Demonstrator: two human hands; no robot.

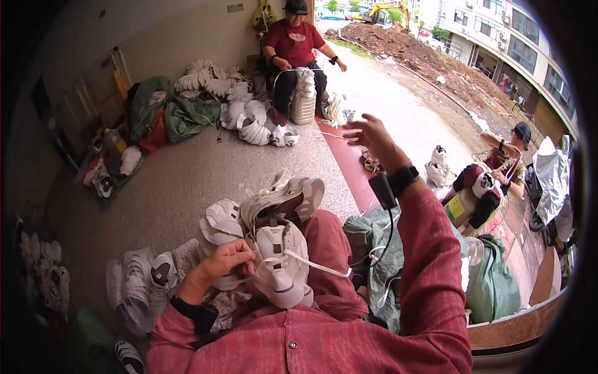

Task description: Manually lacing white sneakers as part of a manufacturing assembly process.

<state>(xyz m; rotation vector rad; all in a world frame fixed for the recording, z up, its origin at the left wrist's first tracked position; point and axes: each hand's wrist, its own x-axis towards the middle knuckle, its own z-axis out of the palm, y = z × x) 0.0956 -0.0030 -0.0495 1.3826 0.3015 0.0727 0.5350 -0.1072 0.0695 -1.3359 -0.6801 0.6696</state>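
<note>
A white lace-up shoe [281,265] rests on my lap, its toe toward me. From its lacing a loose flat white lace [317,267] trails right across my trouser leg. My left hand [232,258] is closed in a pinch at the shoe's left side; what lies between its fingers is hidden. Well above the shoe and to the right, my right hand [372,138] is raised with its fingers stretched apart. A thin white strand [327,133] shows beside those fingers; whether it touches them I cannot tell. More white shoes [283,196] are stacked just beyond the one on my lap.
Bundled shoes [140,280] lie at my left, green sacks [495,280] at my right. A seated person [298,47] ahead handles a lace over a shoe stack [304,100]. Another person [498,168] sits at right with a shoe. Shoe piles [249,118] and a green tarp [187,115] are farther off.
</note>
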